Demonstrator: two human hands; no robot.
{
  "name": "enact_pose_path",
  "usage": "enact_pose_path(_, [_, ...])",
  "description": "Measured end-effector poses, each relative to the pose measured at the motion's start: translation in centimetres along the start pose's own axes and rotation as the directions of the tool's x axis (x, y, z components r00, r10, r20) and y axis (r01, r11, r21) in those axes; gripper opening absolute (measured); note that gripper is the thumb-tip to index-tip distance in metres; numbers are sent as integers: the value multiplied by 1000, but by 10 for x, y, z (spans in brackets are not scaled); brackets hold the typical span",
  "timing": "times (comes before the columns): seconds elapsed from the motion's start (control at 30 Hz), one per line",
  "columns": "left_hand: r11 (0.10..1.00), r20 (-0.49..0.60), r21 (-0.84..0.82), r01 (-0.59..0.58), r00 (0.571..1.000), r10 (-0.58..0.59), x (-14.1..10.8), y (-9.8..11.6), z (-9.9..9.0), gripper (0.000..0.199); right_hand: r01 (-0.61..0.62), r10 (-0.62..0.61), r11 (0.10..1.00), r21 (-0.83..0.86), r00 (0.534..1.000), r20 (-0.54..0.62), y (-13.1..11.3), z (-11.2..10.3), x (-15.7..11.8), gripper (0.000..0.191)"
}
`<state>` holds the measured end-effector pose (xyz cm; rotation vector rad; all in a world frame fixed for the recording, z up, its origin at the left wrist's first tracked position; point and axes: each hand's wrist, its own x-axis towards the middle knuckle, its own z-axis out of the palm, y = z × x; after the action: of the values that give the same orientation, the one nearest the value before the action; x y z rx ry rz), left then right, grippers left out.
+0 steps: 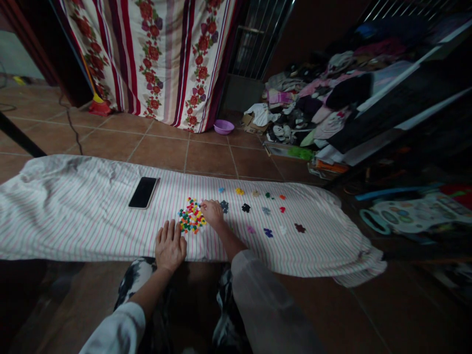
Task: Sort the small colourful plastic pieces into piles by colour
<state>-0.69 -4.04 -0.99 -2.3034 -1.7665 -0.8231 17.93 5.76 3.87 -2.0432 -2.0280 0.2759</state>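
A mixed pile of small colourful pieces point(191, 219) lies on the striped cloth point(99, 221). My left hand point(170, 244) rests flat on the cloth just left of the pile, fingers stretched out. At the pile's right edge, my right hand point(213, 213) has its fingertips pressed together; whatever they may hold is too small to make out. Sorted by colour to the right are little clusters, among them black pieces point(246, 208), yellow pieces point(239, 191), dark blue pieces point(268, 232) and brown pieces point(300, 228). Grey pieces point(224, 206) sit partly behind my right hand.
A phone point(143, 192) with a dark screen lies on the cloth, left of the pile. Beyond, on the tiled floor, are a purple basin point(223, 127), a red broom point(99, 107) and a heap of clothes point(306, 103). A patterned curtain point(165, 59) hangs behind.
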Motion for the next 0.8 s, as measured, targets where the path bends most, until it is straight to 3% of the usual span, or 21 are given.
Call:
enact_pose_path(0.17, [1000,-8,2,-5,1000,5,0,0,1,47,53,-53,998,37,999,1,1,0,3,28])
enact_pose_path(0.4, [1000,-24,19,-21,999,21,-1,0,1,48,-4,4,999,35,1000,-2,-2,4,6,22])
enact_pose_path(0.8, [1000,-24,12,-21,999,21,0,1,-1,47,-16,34,992,128,989,-142,5,12,-5,22])
